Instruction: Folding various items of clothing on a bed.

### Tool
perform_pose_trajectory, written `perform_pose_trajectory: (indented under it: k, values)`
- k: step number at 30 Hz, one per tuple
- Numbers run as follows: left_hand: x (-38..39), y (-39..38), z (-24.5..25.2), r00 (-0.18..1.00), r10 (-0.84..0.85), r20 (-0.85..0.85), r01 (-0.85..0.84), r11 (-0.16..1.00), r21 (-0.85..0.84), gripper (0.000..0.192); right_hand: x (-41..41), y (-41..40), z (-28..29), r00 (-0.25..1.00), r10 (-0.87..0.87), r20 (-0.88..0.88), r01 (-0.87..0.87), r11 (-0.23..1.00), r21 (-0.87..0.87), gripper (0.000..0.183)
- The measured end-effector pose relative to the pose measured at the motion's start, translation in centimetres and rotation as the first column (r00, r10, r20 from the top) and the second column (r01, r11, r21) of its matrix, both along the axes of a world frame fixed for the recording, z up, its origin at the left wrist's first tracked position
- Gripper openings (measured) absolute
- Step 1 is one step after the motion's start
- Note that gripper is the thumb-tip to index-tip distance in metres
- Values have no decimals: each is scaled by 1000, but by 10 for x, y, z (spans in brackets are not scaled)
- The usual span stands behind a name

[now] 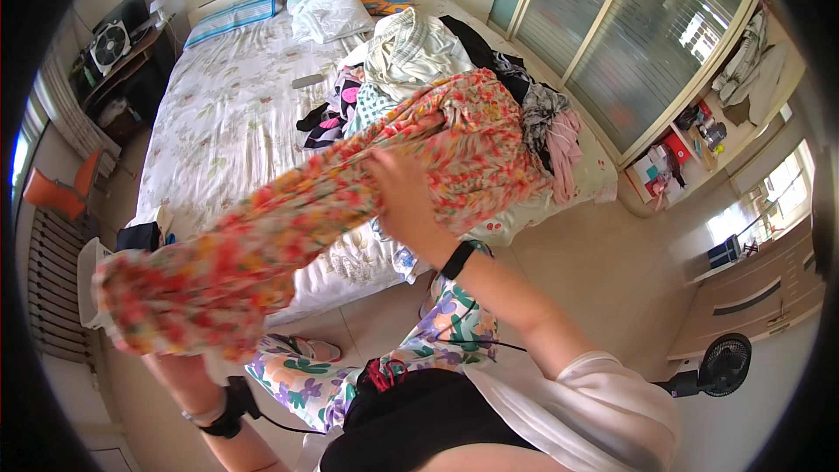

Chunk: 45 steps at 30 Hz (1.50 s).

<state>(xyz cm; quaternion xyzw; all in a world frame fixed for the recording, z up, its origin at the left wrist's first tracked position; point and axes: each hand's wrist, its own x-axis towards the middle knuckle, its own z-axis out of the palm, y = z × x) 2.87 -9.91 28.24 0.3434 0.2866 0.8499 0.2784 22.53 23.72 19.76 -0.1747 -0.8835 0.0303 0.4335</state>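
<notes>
A red, orange and cream floral garment (pixel 282 229) is stretched diagonally in front of me, blurred in places. My left hand (pixel 174 364) is at its lower left end, the fingers hidden under the cloth. My right hand (pixel 400 193) lies on the middle of the garment with its fingers partly bent over the fabric; its exact hold is unclear. The garment's bunched far end (pixel 485 124) rests over a clothes pile on the bed. Beside it are a white and grey checked cloth (pixel 413 52), a pink garment (pixel 565 144) and a black patterned garment (pixel 544 105).
The bed (pixel 216 111) with a floral sheet spreads ahead, bearing a white quilt (pixel 328 6) and a grey flat object (pixel 308 81). A white plastic basket (pixel 92 275) stands at left near an orange chair (pixel 62 190). Sliding wardrobe doors (pixel 616 46) stand at right.
</notes>
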Motion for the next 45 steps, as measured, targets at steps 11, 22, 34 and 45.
perform_pose_trajectory:
  k: [11,22,34,45]
  values:
    - [-100,-131,61,588,808,35,-784,580,-219,52,25,-34,-5,823,445,352,-141,761,-633,52]
    - [-173,-134,63,593,780,-201,-801,543,-255,36,-10,-26,55,456,887,70,-347,250,-904,39]
    - [-300,36,-37,991,-24,128,48,982,-185,22,-75,175,-21,999,-30,13,32,817,-576,33]
    - [-83,0,-199,887,-332,-320,-174,402,-899,31,-47,-29,-114,655,608,448,-254,736,-628,21]
